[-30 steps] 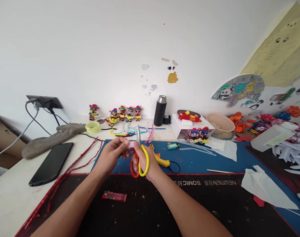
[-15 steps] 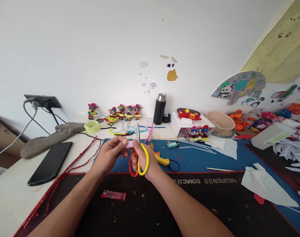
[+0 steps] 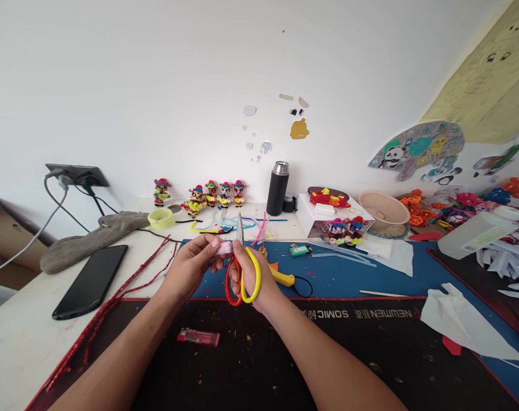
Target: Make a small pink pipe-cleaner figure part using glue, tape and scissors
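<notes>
My left hand [image 3: 198, 260] pinches a small pale pink fuzzy piece [image 3: 224, 248] between thumb and fingers; its exact kind is not clear. Close beside it, my right hand [image 3: 253, 274] is closed round a pair of scissors [image 3: 251, 277] with one red and one yellow handle loop. The blades point up and away from me, near the pink piece. Behind the right hand lies a yellow glue gun [image 3: 283, 277], partly hidden. A red lighter [image 3: 198, 337] rests on the black mat below both hands.
A black phone [image 3: 90, 282] and red fuzzy stems [image 3: 135, 279] lie at left. Small fuzzy figures [image 3: 196, 201] and a black thermos [image 3: 278, 188] stand along the wall. Further right are a white box [image 3: 306, 217], a bowl [image 3: 383, 211] and a clear bottle [image 3: 477, 234].
The view has shifted very slightly. The pink piece has tilted a little in my left hand and sits slightly further from the scissors' blades; both hands keep their grip.
</notes>
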`<state>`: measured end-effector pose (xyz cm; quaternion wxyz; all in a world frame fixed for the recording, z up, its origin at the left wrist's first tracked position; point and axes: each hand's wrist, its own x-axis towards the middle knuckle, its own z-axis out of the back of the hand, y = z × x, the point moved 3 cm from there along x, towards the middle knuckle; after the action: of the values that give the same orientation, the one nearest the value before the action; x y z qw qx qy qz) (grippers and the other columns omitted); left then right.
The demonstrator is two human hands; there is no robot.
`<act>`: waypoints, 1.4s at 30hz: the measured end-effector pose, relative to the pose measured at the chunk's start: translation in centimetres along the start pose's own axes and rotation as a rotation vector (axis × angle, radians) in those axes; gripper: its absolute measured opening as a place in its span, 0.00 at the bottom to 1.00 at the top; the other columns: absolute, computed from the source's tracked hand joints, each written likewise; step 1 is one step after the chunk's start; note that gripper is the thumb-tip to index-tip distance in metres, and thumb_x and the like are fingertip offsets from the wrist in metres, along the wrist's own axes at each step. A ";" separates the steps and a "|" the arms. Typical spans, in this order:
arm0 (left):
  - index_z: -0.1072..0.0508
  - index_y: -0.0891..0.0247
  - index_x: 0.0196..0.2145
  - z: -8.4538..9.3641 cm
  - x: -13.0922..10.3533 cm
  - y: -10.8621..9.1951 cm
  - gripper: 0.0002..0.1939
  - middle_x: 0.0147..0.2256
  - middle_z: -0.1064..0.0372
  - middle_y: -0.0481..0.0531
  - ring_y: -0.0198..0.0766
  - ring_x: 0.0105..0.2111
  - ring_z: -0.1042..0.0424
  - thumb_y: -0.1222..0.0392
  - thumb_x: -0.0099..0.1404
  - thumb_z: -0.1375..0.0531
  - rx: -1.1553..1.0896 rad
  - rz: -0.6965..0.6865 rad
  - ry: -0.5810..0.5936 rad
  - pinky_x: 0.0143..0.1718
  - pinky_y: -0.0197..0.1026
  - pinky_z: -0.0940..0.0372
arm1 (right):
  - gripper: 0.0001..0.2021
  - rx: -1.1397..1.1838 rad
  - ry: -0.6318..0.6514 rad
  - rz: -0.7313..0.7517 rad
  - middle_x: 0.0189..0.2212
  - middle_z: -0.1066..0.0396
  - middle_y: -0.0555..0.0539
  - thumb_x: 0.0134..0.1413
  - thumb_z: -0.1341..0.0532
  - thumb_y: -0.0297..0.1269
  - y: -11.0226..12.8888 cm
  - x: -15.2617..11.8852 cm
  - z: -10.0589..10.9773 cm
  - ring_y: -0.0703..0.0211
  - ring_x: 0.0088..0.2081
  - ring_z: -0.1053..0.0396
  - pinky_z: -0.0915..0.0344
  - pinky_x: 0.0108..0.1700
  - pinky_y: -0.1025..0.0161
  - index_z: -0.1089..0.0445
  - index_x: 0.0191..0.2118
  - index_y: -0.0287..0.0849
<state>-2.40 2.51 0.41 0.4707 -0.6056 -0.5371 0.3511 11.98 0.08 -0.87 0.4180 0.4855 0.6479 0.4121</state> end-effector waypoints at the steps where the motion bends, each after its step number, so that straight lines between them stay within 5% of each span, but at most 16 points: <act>1: 0.21 0.64 0.33 0.0 0.0 0.0 0.23 0.25 0.27 0.49 0.34 0.23 0.30 0.43 0.56 0.21 0.000 -0.001 0.004 0.23 0.34 0.39 | 0.37 -0.001 0.002 0.001 0.14 0.39 0.58 0.50 0.37 0.80 0.0 0.0 0.0 0.66 0.11 0.42 0.48 0.13 0.69 0.34 0.34 0.44; 42: 0.21 0.62 0.34 0.2 0.1 0.3 0.21 0.25 0.27 0.49 0.35 0.23 0.33 0.41 0.62 0.25 0.086 -0.037 0.006 0.26 0.36 0.39 | 0.37 0.051 0.027 -0.052 0.15 0.40 0.59 0.49 0.36 0.80 -0.2 -0.1 -0.1 0.68 0.11 0.45 0.48 0.14 0.68 0.36 0.33 0.45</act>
<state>-2.51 2.68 0.08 0.5043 -0.5758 -0.5311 0.3635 11.81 -0.05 -1.02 0.4074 0.4734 0.6762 0.3908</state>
